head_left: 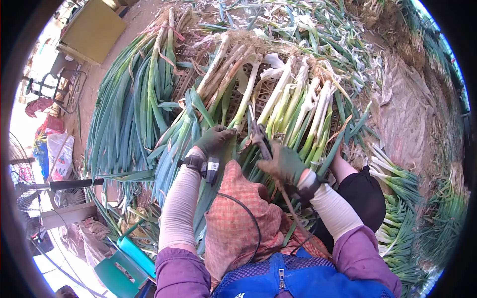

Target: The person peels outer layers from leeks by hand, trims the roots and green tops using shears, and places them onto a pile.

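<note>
My left hand (pixel 216 140), in a dark green glove, is closed around a leek-like green onion (pixel 247 94), gripping it where the white stem turns green. Its roots point away from me. My right hand (pixel 284 163), gloved too, grips a dark air blow gun (pixel 260 137) with a thin nozzle pointing up beside that stalk. From the gun a brown hose (pixel 293 211) runs down toward my lap. Right of the nozzle lie several paler, cleaner green onions (pixel 298 94). Brown-skinned stalks (pixel 223 74) lie to the left of the held one.
A slatted crate (pixel 185 69) supports the stalks. A large green onion bundle (pixel 129 109) lies at left, with peeled leaf scraps (pixel 308 20) behind. More bundles (pixel 397 213) are on the right. A checked cloth (pixel 233 208) covers my lap. A green plastic stool (pixel 119 273) stands lower left.
</note>
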`<state>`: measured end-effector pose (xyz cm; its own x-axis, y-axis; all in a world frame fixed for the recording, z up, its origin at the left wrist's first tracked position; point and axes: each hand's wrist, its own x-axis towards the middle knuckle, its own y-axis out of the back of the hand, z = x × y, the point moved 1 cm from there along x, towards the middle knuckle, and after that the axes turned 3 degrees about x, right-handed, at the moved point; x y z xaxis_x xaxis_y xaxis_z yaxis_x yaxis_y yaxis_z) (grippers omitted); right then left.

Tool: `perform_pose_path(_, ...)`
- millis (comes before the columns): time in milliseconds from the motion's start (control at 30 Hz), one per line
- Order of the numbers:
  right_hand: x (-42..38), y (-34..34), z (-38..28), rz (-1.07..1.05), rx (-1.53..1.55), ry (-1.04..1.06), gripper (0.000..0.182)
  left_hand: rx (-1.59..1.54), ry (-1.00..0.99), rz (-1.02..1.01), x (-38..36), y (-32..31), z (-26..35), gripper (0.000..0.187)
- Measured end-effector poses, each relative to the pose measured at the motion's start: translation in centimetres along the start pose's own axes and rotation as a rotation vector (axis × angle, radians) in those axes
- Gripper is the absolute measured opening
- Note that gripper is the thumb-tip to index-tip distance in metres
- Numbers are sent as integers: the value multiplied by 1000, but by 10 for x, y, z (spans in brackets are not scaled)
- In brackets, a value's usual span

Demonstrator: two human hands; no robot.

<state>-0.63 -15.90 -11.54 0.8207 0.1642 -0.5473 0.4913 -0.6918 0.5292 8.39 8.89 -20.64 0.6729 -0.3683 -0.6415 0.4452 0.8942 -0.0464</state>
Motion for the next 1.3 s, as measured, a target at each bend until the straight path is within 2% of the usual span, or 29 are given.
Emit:
perform_pose_path(100,-3,-3,4,79,-38,23,60,95,135,-63,-10,1,6,34)
perform_pose_path(167,9,2,9,124,-1,61,60,150,54,-50,-3,4,-12,36)
perform_pose_path(233,25,18,1,136,13,-19,58,239,21,-76,-5,5,-12,37)
perform_pose_path(300,41,24,0,142,83,-72,57,410,-157,-89,-6,7,-16,34)
perform_pose_path(400,23,35,-12,26,42,-109,60,753,-572,-9,0,10,-20,31)
perform_pose_path(433,17,28,-7,74,-29,-44,61,881,-733,34,3,10,-21,30)
perform_pose_path(533,-14,12,2,19,-61,77,62,820,-609,84,18,13,-12,31)
perform_pose_path(567,-28,9,1,-56,29,53,63,801,-568,99,22,13,-9,32)
perform_pose_path(667,-64,6,-10,-133,98,74,63,768,-582,99,30,13,-4,31)
perform_pose_path(767,-69,-6,-5,-77,30,88,61,646,-442,96,36,10,-4,27)
perform_pose_path(900,-65,-16,-8,-7,-58,64,62,697,-282,119,19,-6,12,24)
perform_pose_path(1000,-62,-30,-5,-18,-84,41,65,943,-514,115,23,-5,6,22)
perform_pose_path(1100,-64,-36,-2,-10,-76,26,68,1114,-646,133,24,-4,5,21)
perform_pose_path(1300,-65,-51,14,75,-105,107,68,1014,-653,146,26,-7,8,19)
